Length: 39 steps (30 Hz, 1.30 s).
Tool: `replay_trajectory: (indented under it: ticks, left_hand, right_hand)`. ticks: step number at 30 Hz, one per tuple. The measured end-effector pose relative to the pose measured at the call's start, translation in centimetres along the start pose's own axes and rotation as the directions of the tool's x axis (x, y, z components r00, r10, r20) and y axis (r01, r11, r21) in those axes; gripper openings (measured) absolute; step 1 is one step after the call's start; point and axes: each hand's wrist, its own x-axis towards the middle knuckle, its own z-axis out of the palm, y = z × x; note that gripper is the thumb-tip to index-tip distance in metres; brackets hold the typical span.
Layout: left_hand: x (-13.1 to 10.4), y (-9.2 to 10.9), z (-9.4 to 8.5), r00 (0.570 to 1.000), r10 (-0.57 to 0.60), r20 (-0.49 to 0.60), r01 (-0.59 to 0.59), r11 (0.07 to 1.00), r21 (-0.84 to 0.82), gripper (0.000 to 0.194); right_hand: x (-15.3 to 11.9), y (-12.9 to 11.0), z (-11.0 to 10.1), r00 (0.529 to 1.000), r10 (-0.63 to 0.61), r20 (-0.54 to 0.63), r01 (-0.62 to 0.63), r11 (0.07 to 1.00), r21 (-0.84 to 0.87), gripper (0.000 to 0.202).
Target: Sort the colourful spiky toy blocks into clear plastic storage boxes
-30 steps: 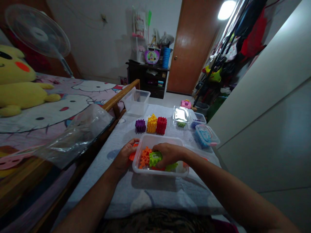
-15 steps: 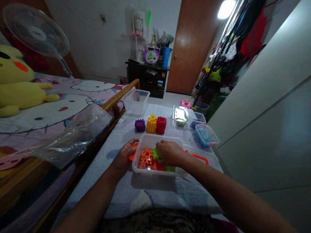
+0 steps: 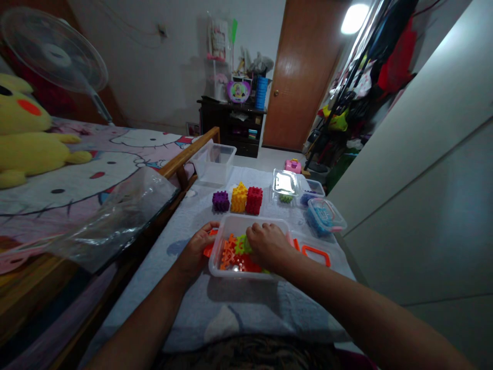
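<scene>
A clear plastic box (image 3: 246, 276) stands in front of me with orange and green interlocking blocks inside. My left hand (image 3: 198, 250) grips its left side, by an orange latch (image 3: 208, 250). My right hand (image 3: 269, 246) reaches into the box, fingers curled down at the light green blocks (image 3: 242, 245); its fingertips are partly hidden. Orange blocks (image 3: 228, 253) lie left of the green ones, and red-orange pieces (image 3: 246, 264) lie below them. Behind the box stand stacks of purple blocks (image 3: 221, 201), yellow blocks (image 3: 239, 198) and red blocks (image 3: 254, 200).
A clear bin (image 3: 214, 164) stands at the table's far left. Lidded tubs, one with blue pieces (image 3: 319, 222), sit at the right, behind a clear lid with an orange frame (image 3: 316, 255). A wooden bed rail (image 3: 192, 154) borders the left; a white cabinet (image 3: 423, 205) the right.
My right hand has shifted slightly inside the box, and the green blocks now lie a little further left, beside the orange ones. My left hand stays at the latch.
</scene>
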Motion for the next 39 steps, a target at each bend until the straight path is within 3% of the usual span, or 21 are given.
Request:
replay_trajectory:
  ticks: [4,11,15,18,24,29,34,37,39]
  left_hand:
    - [0.0,-0.1,-0.1,1.000,0.002,0.006,-0.002,1.000,-0.001,0.044]
    - [-0.2,0.2,0.5,1.000,0.006,-0.012,-0.006,1.000,0.007,0.043]
    - [-0.2,0.2,0.4,1.000,0.009,-0.005,-0.009,1.000,0.010,0.042]
    - [-0.2,0.1,0.3,1.000,0.004,-0.001,-0.004,1.000,0.002,0.043]
    - [-0.1,-0.1,0.0,1.000,0.011,0.025,-0.011,1.000,-0.014,0.044]
    - [-0.1,0.0,0.1,1.000,0.012,0.003,-0.012,1.000,-0.001,0.044]
    - [-0.1,0.0,0.1,1.000,0.003,-0.007,-0.003,1.000,0.026,0.042]
    - [-0.1,0.0,0.1,1.000,0.003,-0.007,-0.003,1.000,0.029,0.044]
    - [-0.1,0.0,0.1,1.000,0.007,-0.014,-0.007,1.000,0.031,0.045]
  right_hand:
    - [-0.3,0.2,-0.5,0.999,-0.001,-0.045,0.001,1.000,0.004,0.022]
    - [0.2,1.1,0.3,0.996,-0.012,0.091,-0.001,0.990,0.139,0.025]
    - [0.2,1.0,0.5,0.998,0.010,0.070,-0.022,0.986,0.166,0.024]
    - [0.4,0.7,0.4,0.999,-0.030,0.016,0.027,0.983,0.181,0.025]
    - [1.3,0.9,0.3,0.992,-0.110,0.070,0.097,0.983,0.158,0.023]
    - [0.4,1.8,-0.1,0.999,-0.052,0.015,0.050,0.991,0.126,0.024]
    - [-0.5,2.0,-0.2,0.997,-0.013,0.076,0.004,0.993,0.119,0.022]
    - [-1.2,2.5,-0.6,0.998,-0.030,0.060,0.017,0.980,0.196,0.019]
    - [-2.3,3.4,-1.2,0.999,-0.012,-0.029,0.021,0.950,0.313,0.021]
